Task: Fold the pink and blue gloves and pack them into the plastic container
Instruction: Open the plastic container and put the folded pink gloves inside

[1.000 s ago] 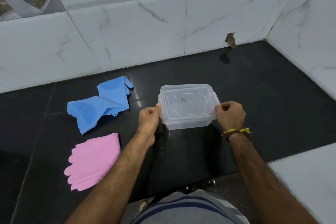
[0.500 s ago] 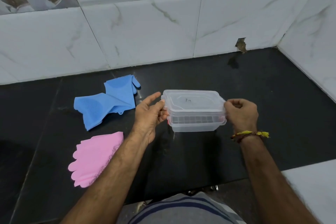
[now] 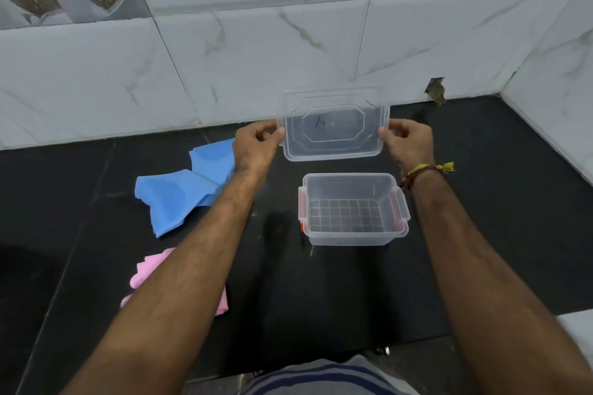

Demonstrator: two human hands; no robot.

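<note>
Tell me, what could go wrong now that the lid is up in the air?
The clear lid is held only at its two short ends by the left hand and right hand, so it could slip and drop onto the open container below. The blue gloves and pink gloves lie unfolded on the dark counter; packed loosely, they might not fit.

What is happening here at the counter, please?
A person is holding the clear lid of a plastic container up in the air, with the left hand on one side and the right hand on the other. The container stands open and empty on the black counter, below the lid. The blue gloves and the pink gloves lie on the counter to the left, not yet packed.
</note>
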